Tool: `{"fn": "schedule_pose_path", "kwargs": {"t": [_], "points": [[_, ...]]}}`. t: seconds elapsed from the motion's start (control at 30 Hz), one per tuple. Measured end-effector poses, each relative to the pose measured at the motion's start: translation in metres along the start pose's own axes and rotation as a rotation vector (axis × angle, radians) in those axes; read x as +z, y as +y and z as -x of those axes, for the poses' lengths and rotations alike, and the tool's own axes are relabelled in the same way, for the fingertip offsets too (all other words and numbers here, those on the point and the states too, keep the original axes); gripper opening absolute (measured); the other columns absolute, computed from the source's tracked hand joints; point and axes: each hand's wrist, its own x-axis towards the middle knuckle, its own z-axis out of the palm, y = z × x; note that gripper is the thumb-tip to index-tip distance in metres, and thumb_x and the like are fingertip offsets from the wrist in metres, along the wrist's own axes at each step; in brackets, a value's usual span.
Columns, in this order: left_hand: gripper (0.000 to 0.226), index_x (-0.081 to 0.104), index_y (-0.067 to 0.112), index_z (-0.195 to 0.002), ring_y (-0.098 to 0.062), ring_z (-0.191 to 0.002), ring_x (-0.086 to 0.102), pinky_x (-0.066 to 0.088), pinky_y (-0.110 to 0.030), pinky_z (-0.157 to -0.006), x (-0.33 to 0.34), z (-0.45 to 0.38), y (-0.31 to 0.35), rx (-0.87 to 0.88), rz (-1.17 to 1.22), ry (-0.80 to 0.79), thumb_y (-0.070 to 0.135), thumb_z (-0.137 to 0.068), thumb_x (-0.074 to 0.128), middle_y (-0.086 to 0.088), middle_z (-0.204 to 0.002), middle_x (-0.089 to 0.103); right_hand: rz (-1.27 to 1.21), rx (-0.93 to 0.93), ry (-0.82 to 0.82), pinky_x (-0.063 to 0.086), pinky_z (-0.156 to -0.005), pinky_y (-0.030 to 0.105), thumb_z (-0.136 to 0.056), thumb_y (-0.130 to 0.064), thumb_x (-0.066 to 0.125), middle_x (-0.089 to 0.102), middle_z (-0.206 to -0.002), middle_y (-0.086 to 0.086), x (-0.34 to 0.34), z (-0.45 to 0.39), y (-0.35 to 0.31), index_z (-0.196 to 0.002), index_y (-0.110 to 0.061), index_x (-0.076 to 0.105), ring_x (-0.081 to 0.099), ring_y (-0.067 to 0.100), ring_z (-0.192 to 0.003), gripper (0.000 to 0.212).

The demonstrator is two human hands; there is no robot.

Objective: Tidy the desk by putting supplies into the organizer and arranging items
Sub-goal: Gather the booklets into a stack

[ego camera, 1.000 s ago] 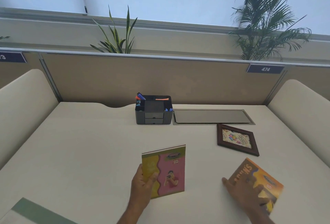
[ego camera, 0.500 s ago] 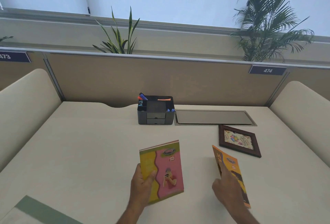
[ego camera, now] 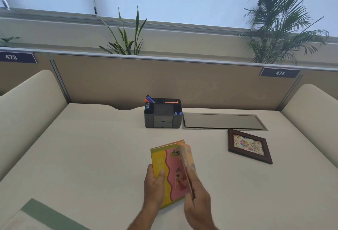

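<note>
My left hand (ego camera: 154,185) grips a yellow and pink notebook (ego camera: 172,173) by its left edge, above the front middle of the desk. My right hand (ego camera: 198,198) holds an orange notebook (ego camera: 187,160) almost edge-on, blurred, right against the pink notebook's right side. At the back of the desk stands a black organizer (ego camera: 162,113) with pens and markers in its compartments. A brown picture frame (ego camera: 248,145) lies flat to the right.
A grey flap panel (ego camera: 222,121) is set into the desk beside the organizer. A green and white paper (ego camera: 36,215) lies at the front left corner. Beige partitions wall the desk on the left, right and back, with plants behind.
My right hand lifted the orange notebook off the desk at the right, turned it on edge and carried it left until it meets the pink notebook. My left hand stayed put.
</note>
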Motion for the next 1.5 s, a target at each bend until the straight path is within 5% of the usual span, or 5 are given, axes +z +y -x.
{"fn": "schedule_pose_path", "kwargs": {"t": [0.4, 0.6, 0.7, 1.1, 1.5], "points": [[0.024, 0.061, 0.028, -0.096, -0.009, -0.076, 0.069, 0.059, -0.035, -0.069, -0.005, -0.002, -0.008, 0.027, -0.094, 0.043, 0.02, -0.081, 0.077, 0.009, -0.085, 0.072, 0.177, -0.158, -0.435, 0.021, -0.12, 0.04, -0.076, -0.021, 0.063, 0.022, -0.156, -0.027, 0.018, 0.018, 0.034, -0.141, -0.045, 0.041, 0.021, 0.006, -0.147, 0.072], [0.029, 0.063, 0.015, -0.104, -0.03, -0.08, 0.07, 0.059, -0.046, -0.068, -0.013, -0.005, -0.002, 0.041, 0.056, -0.148, 0.011, -0.08, 0.078, -0.01, -0.092, 0.074, 0.047, 0.234, -0.099, 0.039, -0.109, 0.038, -0.068, -0.03, 0.082, 0.023, -0.157, -0.012, -0.011, -0.022, 0.051, -0.152, -0.029, 0.018, 0.027, 0.01, -0.144, 0.105], [0.038, 0.065, 0.012, -0.107, -0.026, -0.08, 0.07, 0.058, -0.041, -0.066, -0.013, -0.004, 0.001, 0.046, 0.096, -0.236, 0.019, -0.073, 0.078, -0.011, -0.094, 0.074, -0.246, 0.411, -0.2, 0.058, -0.084, 0.032, -0.071, -0.016, 0.085, 0.069, -0.118, -0.006, -0.02, -0.033, 0.051, -0.13, -0.028, 0.049, 0.064, 0.018, -0.111, 0.07], [0.049, 0.057, 0.004, -0.108, -0.031, -0.054, 0.056, 0.052, -0.049, -0.051, -0.015, -0.002, 0.004, 0.167, 0.068, -0.292, 0.025, -0.071, 0.081, -0.01, -0.091, 0.073, -0.461, 0.385, -0.098, 0.059, -0.078, 0.05, -0.068, 0.001, 0.066, 0.07, -0.106, 0.009, -0.002, -0.028, 0.047, -0.121, -0.016, 0.053, 0.068, 0.028, -0.097, 0.058], [0.047, 0.055, 0.016, -0.123, -0.023, -0.096, 0.068, 0.059, -0.046, -0.077, -0.035, 0.004, -0.036, 0.266, -0.241, -0.285, -0.004, -0.081, 0.061, -0.006, -0.109, 0.069, -0.127, 0.355, -0.197, 0.045, -0.08, 0.004, -0.084, 0.014, 0.053, 0.061, -0.104, -0.04, 0.0, -0.004, 0.061, -0.119, -0.052, 0.043, 0.064, 0.0, -0.1, 0.075]]}}
